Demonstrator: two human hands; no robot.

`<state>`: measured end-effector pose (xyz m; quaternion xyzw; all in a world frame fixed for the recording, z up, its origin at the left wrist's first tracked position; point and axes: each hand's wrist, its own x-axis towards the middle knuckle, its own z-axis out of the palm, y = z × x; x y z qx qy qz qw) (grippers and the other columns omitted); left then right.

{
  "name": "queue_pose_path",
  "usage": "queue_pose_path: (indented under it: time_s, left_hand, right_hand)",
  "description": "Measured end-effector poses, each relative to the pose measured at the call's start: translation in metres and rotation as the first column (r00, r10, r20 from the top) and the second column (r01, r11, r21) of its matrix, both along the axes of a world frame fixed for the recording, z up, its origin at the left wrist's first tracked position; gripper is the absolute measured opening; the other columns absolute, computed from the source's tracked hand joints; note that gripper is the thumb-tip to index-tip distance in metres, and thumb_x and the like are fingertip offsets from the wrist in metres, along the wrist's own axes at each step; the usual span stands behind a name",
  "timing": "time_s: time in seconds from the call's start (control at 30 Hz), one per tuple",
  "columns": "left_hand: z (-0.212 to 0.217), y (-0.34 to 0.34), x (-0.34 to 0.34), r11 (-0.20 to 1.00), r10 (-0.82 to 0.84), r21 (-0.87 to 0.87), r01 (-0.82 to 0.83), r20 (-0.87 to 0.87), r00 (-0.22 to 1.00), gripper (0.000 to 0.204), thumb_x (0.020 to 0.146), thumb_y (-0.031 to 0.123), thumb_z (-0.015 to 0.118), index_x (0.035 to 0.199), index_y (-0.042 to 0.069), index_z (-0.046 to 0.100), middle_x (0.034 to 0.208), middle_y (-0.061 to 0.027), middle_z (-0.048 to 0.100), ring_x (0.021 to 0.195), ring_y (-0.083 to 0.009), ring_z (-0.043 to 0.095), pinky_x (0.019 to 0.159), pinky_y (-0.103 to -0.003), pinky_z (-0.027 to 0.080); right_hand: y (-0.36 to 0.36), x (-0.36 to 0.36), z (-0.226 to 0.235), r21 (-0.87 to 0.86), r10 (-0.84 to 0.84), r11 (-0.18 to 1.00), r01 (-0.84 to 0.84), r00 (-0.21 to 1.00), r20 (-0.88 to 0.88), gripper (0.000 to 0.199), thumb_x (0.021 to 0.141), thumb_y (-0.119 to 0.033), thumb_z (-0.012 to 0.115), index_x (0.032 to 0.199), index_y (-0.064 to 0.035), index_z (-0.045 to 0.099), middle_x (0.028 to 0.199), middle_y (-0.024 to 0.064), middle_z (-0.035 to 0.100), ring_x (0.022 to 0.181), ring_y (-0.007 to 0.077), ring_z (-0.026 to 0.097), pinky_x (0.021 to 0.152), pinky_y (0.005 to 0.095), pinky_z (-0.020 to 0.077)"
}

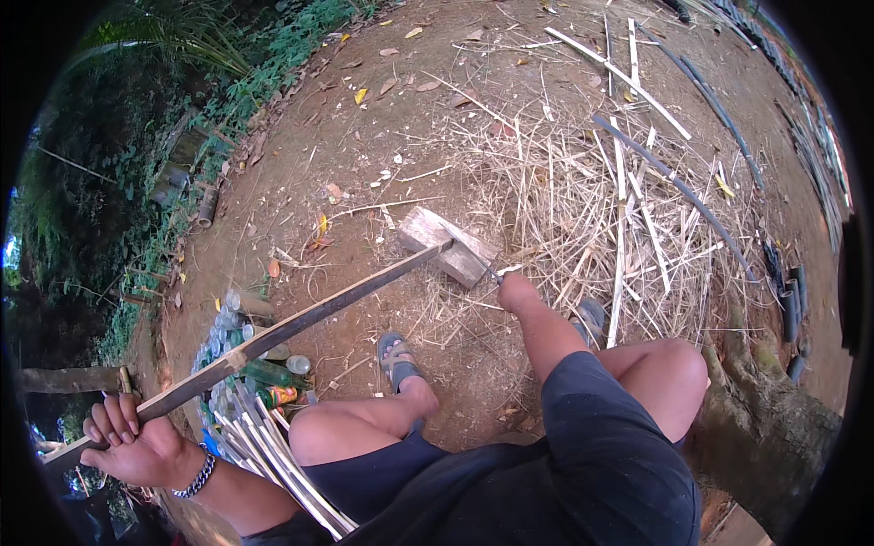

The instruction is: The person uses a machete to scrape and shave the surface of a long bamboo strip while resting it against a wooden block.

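My left hand (137, 446), with a chain bracelet at its wrist, is closed round the near end of a long split bamboo strip (300, 323). The strip slants up to the right, and its far end rests on a rough wooden block (423, 229) on the ground. In my right hand (517, 291) is the handle of a long-bladed knife (471, 244). Its blade lies across the top of the block, close to the strip's far end; I cannot tell whether the two touch. My fingers hide most of the handle.
Bamboo shavings (574, 200) and long pale strips (621, 227) cover the dirt right of the block. Glass and plastic bottles (264, 369) lie under the held strip. Cut strips (273, 446) stand by my left leg. A tree trunk (765, 419) is at the right.
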<state>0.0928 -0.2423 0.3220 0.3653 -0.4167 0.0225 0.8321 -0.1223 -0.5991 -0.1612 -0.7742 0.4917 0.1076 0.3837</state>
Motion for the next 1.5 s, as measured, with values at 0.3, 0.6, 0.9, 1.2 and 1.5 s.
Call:
queue_pose_path:
  time_s: [0.3, 0.6, 0.9, 1.2, 1.5]
  left_hand:
    - [0.0, -0.017, -0.006, 0.999, -0.015, -0.029, 0.014, -0.025, 1.0, 0.064, 0.094, 0.061, 0.026, 0.089, 0.001, 0.048, 0.073, -0.0042, 0.04, 0.07, -0.0171, 0.041, 0.067, -0.032, 0.039]
    - [-0.004, -0.037, -0.016, 0.961, -0.231, -0.136, 0.241, 0.087, 0.969, 0.037, 0.087, 0.046, 0.062, 0.089, 0.009, 0.055, 0.058, 0.0037, 0.039, 0.048, -0.0068, 0.038, 0.048, -0.021, 0.032]
    - [-0.009, -0.04, -0.055, 0.97, 0.154, -0.182, -0.159, -0.04, 0.987, 0.04, 0.09, 0.048, 0.057, 0.076, 0.011, 0.052, 0.057, 0.004, 0.037, 0.047, -0.0059, 0.035, 0.045, -0.021, 0.027]
    - [-0.015, -0.023, -0.055, 0.976, 0.113, -0.184, -0.113, -0.014, 0.994, 0.041, 0.088, 0.047, 0.059, 0.074, 0.01, 0.049, 0.057, 0.0042, 0.035, 0.046, -0.005, 0.033, 0.043, -0.019, 0.028]
    - [-0.018, -0.031, -0.052, 0.979, 0.081, -0.189, -0.077, 0.013, 0.997, 0.038, 0.088, 0.043, 0.062, 0.076, 0.009, 0.05, 0.058, 0.004, 0.035, 0.047, -0.0049, 0.033, 0.045, -0.019, 0.029]
  right_hand:
    - [0.044, 0.008, 0.036, 0.201, -0.195, 0.969, 0.146, 0.949, 0.248, 0.03, 0.074, -0.023, 0.063, 0.092, 0.0008, 0.065, 0.09, 0.0233, 0.066, 0.088, 0.037, 0.065, 0.08, 0.0414, 0.0504]
    - [0.114, 0.006, 0.169, 0.061, -0.083, 0.996, 0.059, 0.825, 0.56, 0.019, 0.078, -0.015, 0.058, 0.091, -0.0019, 0.055, 0.084, 0.0227, 0.063, 0.085, 0.0404, 0.061, 0.076, 0.0469, 0.0479]
    - [0.164, 0.039, 0.247, -0.164, 0.246, 0.969, -0.184, 0.696, 0.675, 0.02, 0.078, -0.011, 0.056, 0.096, -0.0022, 0.053, 0.084, 0.0213, 0.063, 0.081, 0.0391, 0.063, 0.073, 0.0483, 0.0494]
    - [0.116, 0.047, 0.195, -0.188, 0.275, 0.96, -0.208, 0.829, 0.487, 0.022, 0.078, -0.007, 0.054, 0.099, -0.0015, 0.055, 0.09, 0.0213, 0.064, 0.086, 0.0384, 0.063, 0.077, 0.0463, 0.0501]
    - [0.06, 0.025, 0.117, -0.022, 0.062, 0.998, -0.058, 0.951, 0.302, 0.028, 0.082, -0.011, 0.055, 0.106, 0.0016, 0.056, 0.098, 0.0245, 0.064, 0.093, 0.04, 0.062, 0.082, 0.0469, 0.0484]
